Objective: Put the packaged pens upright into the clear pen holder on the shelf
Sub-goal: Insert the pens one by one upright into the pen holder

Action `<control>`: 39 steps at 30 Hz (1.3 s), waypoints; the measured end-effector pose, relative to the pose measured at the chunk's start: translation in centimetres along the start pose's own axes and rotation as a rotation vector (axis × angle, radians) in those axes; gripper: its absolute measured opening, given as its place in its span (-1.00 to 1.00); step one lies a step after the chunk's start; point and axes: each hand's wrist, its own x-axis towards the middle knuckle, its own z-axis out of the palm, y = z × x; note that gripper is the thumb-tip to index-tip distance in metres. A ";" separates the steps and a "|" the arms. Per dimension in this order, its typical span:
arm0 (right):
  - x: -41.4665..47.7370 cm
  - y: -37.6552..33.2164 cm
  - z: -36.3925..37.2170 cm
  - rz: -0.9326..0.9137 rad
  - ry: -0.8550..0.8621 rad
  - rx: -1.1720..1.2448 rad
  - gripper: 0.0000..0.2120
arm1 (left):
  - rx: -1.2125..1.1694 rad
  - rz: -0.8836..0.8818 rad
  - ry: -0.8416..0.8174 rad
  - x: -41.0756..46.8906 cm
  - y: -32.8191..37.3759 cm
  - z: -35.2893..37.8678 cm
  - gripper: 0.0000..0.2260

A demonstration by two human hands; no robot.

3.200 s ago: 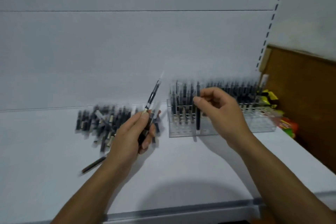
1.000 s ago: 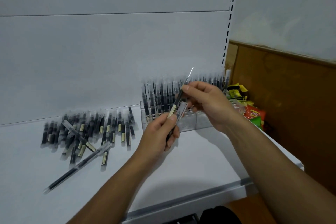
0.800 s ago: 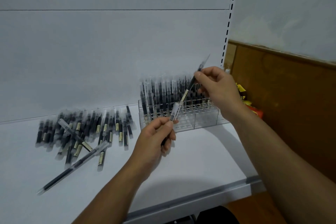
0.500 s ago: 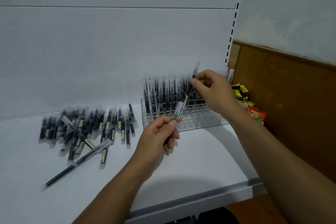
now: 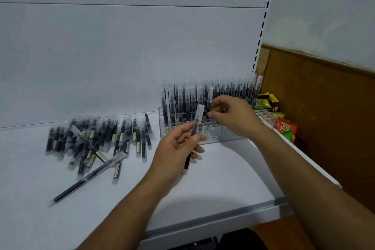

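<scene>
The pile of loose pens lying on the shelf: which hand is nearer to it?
Left. The left hand, gripping a pen, is just right of the pile of loose pens; the right hand is farther right, pinching another pen at the clear pen holder.

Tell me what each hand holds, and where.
Left hand holds a black wrapped pen midway; right hand pinches a second pen low, in the clear plastic holder.

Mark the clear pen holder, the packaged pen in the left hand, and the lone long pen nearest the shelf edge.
clear pen holder [image 5: 229,135]: head view, bare front wall.
packaged pen [image 5: 197,117]: head view, clear sleeve just above the grip.
lone long pen [image 5: 86,178]: head view, mid-barrel.
</scene>
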 end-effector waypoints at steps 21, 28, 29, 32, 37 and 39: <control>-2.2 -2.7 -4.0 0.023 0.190 0.736 -0.90 | 0.996 0.490 0.182 -0.3 -0.8 -1.3 -0.65; 0.5 -1.6 -3.8 0.024 0.296 0.438 -0.87 | 1.327 0.470 0.076 0.0 -2.0 -1.9 -0.56; 0.7 -1.5 -3.6 0.020 0.291 0.409 -0.86 | 1.339 0.472 0.074 0.0 -2.0 -2.0 -0.56; 1.1 -1.5 -3.2 0.012 0.293 0.365 -0.85 | 1.356 0.480 0.083 0.1 -1.9 -1.9 -0.56; 1.6 -1.6 -3.1 0.012 0.282 0.359 -0.86 | 1.359 0.459 0.125 0.2 -1.8 -1.9 -0.57; 1.7 -1.7 -2.9 0.014 0.276 0.370 -0.88 | 1.360 0.453 0.122 0.2 -1.8 -1.9 -0.56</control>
